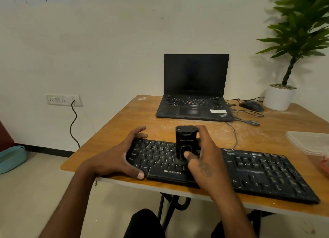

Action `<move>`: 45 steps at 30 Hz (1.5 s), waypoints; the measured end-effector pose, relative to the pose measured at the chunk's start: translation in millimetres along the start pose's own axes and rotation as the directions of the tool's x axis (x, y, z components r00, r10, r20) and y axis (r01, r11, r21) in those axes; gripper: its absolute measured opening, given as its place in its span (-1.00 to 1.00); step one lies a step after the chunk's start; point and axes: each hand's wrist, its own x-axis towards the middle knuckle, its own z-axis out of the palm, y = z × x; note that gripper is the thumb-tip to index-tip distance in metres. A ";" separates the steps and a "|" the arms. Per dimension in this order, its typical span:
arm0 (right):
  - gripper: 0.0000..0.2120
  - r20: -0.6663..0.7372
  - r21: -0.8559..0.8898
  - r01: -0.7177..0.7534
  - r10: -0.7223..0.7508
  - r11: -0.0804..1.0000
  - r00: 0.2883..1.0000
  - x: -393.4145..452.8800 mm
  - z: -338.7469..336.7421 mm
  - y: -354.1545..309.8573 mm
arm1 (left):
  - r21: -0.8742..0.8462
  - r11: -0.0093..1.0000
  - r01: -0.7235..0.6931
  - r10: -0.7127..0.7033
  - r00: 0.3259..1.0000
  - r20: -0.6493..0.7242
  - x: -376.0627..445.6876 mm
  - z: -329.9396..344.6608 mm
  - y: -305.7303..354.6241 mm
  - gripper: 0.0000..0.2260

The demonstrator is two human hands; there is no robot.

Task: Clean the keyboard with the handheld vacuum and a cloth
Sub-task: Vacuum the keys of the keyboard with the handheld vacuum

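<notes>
Dim warm indoor light, soft shadows, wide-angle edge distortion.

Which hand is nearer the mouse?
Right. The right hand holds the handheld vacuum upright over the keyboard's middle, closer to the mouse at the table's far right. The left hand grips the keyboard's left end, farther away.

A small office or home study corner. A wooden desk (146, 113) stands against a plain cream wall, carrying an open laptop (194, 93) with a dark screen, a wired mouse (251, 105) with loose cables, and a full-size keyboard (249, 170) at the front edge. A potted plant (292, 47) sits at the far right corner, and a wall socket (64, 100) with a cord plugged in is on the left
</notes>
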 end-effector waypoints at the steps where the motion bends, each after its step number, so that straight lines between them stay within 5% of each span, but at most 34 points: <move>1: -0.40 -0.015 -0.008 -0.006 0.006 1.000 1.000 -0.3 -1.8 0.0 | 0.004 1.000 0.000 0.000 1.000 -0.002 0.7 -0.4 0.0 0.18; 10: -0.40 0.103 -0.011 0.085 -0.084 0.996 0.991 7.8 52.2 -24.4 | -0.006 1.000 -0.001 0.001 1.000 -0.007 0.4 -0.2 0.4 0.20; 21: -0.43 -0.086 0.068 -0.059 0.065 0.996 0.994 -4.1 -23.4 9.2 | 0.010 1.000 -0.001 0.001 1.000 -0.005 -0.3 -1.1 -1.2 0.18; 31: -0.39 0.004 0.051 0.005 -0.005 0.999 1.000 0.0 21.3 -5.5 | -0.002 1.000 0.005 -0.005 1.000 -0.002 0.2 -0.1 -0.4 0.19; 39: -0.43 -0.109 0.149 -0.082 0.099 0.985 0.989 -13.3 -49.8 12.8 | -0.012 1.000 -0.011 0.011 1.000 -0.007 1.3 -0.1 -2.4 0.18; 45: -0.38 -0.113 0.067 -0.069 0.076 0.995 0.991 -6.0 -14.1 12.7 | -0.006 1.000 -0.003 0.003 1.000 -0.004 0.2 -0.1 -0.2 0.18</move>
